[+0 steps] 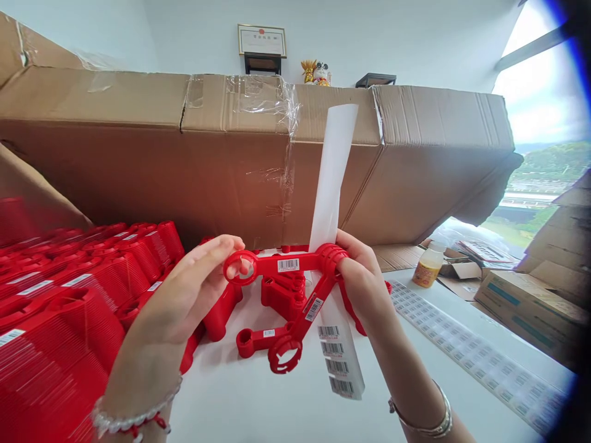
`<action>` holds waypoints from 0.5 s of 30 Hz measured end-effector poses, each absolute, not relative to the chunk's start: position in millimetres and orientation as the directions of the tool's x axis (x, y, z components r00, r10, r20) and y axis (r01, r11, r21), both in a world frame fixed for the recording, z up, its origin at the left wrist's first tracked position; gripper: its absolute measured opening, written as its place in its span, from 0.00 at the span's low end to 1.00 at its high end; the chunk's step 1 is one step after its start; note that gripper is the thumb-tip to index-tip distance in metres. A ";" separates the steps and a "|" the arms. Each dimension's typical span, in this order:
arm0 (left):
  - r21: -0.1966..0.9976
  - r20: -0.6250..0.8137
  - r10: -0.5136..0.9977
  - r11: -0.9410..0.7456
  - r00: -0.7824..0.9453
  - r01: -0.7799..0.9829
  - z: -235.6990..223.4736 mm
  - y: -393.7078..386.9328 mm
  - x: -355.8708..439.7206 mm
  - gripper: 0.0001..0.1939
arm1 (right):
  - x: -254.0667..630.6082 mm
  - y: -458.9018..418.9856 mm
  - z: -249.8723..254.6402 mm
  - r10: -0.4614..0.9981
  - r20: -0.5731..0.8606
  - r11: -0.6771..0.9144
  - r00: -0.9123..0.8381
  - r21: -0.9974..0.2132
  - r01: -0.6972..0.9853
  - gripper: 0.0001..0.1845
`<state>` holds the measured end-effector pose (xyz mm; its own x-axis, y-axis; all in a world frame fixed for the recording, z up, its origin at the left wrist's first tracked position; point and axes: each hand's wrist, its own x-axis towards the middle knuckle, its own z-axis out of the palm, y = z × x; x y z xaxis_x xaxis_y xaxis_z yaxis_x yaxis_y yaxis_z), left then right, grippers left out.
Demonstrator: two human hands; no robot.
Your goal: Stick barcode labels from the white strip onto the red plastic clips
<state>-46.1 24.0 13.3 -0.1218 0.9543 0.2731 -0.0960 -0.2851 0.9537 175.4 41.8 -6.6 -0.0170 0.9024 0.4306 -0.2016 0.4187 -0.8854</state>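
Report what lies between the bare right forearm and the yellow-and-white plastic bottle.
In the head view, a long white sheet of printed labels lies between the right forearm and the bottle.

Illegibly fine barcode labels [289, 265] on red parts [308, 263] and a white strip [331, 178]

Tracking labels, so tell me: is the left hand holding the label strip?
No: the left hand is at a red part, while the label strip runs by the right hand.

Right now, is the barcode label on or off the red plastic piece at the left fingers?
On: a white barcode label lies along the red plastic piece, facing the camera.
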 end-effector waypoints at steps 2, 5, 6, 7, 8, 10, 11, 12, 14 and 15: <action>0.958 0.252 0.967 -0.256 -0.047 -0.127 13.5 25.9 -48.4 0.10 | 177.3 41.3 -6.4 0.902 0.431 0.421 -0.005 -0.883 -0.206 0.06; 0.978 0.202 0.950 -0.182 0.239 -0.104 14.8 29.3 -53.1 0.10 | 180.5 42.1 -6.4 0.904 0.428 0.420 0.000 -0.888 -0.188 0.07; 0.982 0.189 0.929 -0.172 0.318 -0.083 15.0 30.6 -54.8 0.11 | 181.2 42.6 -6.4 0.904 0.428 0.422 0.006 -0.889 -0.179 0.07; 0.981 0.194 0.913 -0.181 0.359 -0.070 14.9 32.2 -56.3 0.10 | 181.7 43.0 -6.4 0.903 0.430 0.425 0.008 -0.889 -0.170 0.07; 0.978 0.208 0.906 -0.199 0.370 -0.064 14.5 34.0 -57.5 0.10 | 181.8 43.3 -6.4 0.902 0.431 0.426 0.005 -0.890 -0.161 0.07; 0.971 0.238 0.909 -0.231 0.343 -0.062 12.5 38.0 -57.8 0.10 | 181.0 43.9 -6.4 0.902 0.432 0.426 -0.014 -0.893 -0.145 0.06; 0.970 0.240 0.919 -0.236 0.313 -0.053 11.2 39.7 -56.6 0.11 | 180.4 44.3 -6.5 0.901 0.433 0.427 -0.015 -0.894 -0.138 0.06; 0.970 0.240 0.935 -0.241 0.262 -0.032 9.8 40.7 -54.5 0.12 | 179.9 44.9 -6.6 0.900 0.436 0.431 -0.009 -0.893 -0.129 0.05; 0.955 0.275 0.956 -0.284 0.098 0.084 7.6 38.6 -47.6 0.15 | 179.8 47.1 -7.2 0.892 0.450 0.452 0.045 -0.887 -0.095 0.04; 0.926 0.334 0.942 -0.324 -0.022 0.191 6.9 34.8 -43.0 0.18 | 180.5 48.8 -7.6 0.882 0.463 0.469 0.086 -0.881 -0.066 0.04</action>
